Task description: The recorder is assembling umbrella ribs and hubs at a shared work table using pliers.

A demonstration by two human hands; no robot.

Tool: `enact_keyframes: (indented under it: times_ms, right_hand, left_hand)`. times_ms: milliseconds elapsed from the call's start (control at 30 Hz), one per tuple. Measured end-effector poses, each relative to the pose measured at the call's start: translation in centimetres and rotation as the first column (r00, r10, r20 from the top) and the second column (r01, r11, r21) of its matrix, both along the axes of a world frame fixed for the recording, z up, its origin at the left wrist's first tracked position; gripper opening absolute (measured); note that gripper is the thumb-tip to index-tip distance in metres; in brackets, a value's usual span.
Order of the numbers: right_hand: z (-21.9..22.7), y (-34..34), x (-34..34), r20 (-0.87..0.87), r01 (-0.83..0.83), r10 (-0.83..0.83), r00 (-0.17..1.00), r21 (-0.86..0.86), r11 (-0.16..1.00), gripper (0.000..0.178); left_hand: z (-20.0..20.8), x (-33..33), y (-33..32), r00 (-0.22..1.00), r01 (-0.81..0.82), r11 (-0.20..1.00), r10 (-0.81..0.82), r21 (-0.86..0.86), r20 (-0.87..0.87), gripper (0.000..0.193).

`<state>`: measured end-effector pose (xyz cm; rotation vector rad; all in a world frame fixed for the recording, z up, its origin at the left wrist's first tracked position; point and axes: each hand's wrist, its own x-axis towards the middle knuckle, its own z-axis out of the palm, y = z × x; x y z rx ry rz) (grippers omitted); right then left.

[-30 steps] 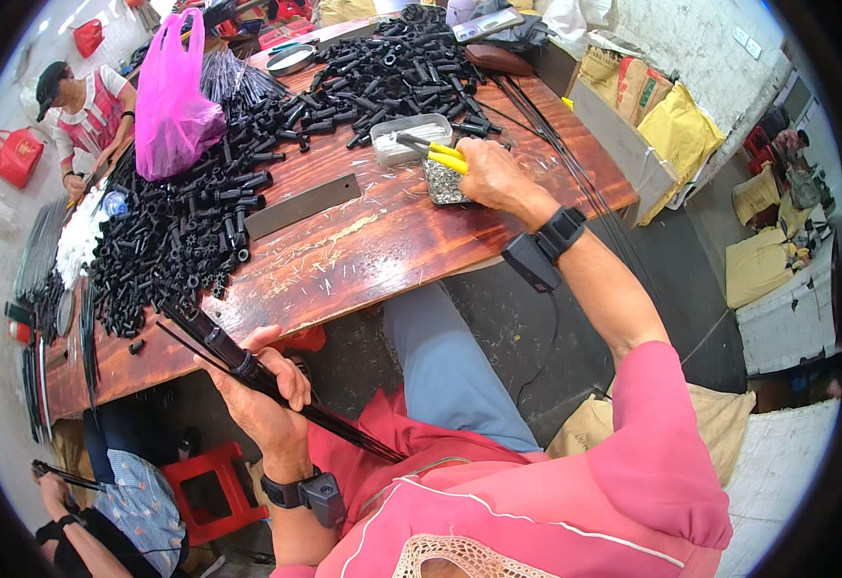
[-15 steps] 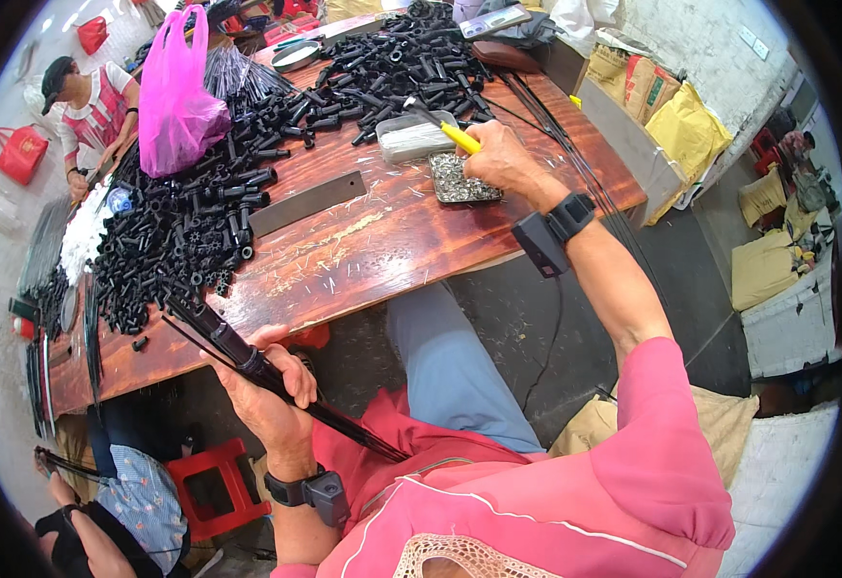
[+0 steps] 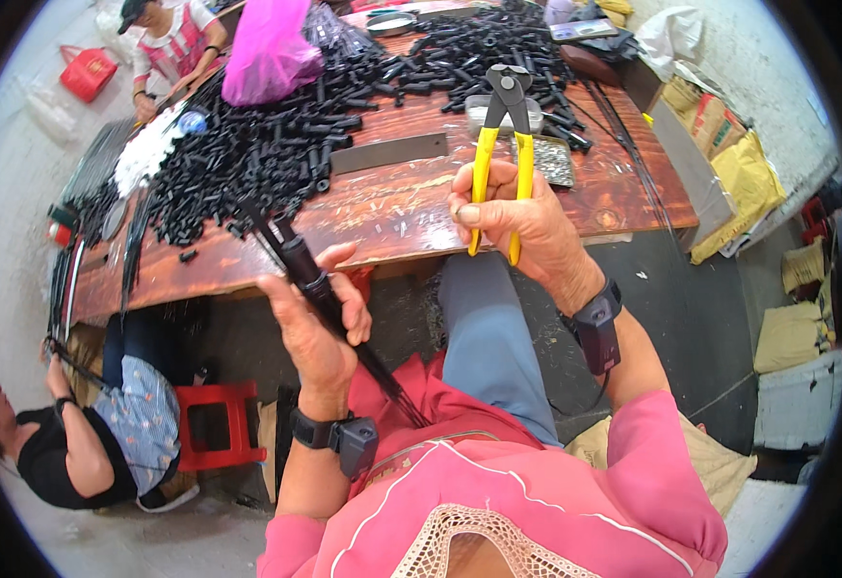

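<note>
Near the tabletop's (image 3: 392, 214) front edge, black rods (image 3: 314, 287) are clasped by the left hand (image 3: 313, 345). Beyond, over that edge, pliers (image 3: 524, 159) are held, handles spread, in the right hand (image 3: 541, 228). Pliers-handling seems underway; squeezing would call for both handles being gripped.

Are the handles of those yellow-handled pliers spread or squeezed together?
Spread: held in the right hand, the pliers show a clear gap between their yellow handles.

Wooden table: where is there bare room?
Right side, between the tray of metal bits and the black rods, wood lies bare. Between the metal bar and front edge, it's open but littered with clippings. Left and back are crowded with black parts.
</note>
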<state>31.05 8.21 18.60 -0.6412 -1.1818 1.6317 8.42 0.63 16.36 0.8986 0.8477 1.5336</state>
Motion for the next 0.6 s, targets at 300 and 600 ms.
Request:
enact_keyframes:
  times_ms: [300, 600]
  right_hand:
    - [-0.1, -3.9, -6.9, -0.082, -0.153, 0.157, 0.984, 0.052, 0.987, 0.027]
    - [1.7, -3.2, -6.4, 0.145, -0.250, 0.216, 0.966, 0.284, 0.926, 0.023]
  left_hand:
    - [0.6, 0.0, -1.9, 1.000, -0.001, 0.999, 0.002, 0.048, -0.012, 0.030]
    - [-0.1, -0.6, -1.4, 0.991, 0.095, 0.992, -0.102, 0.083, 0.087, 0.039]
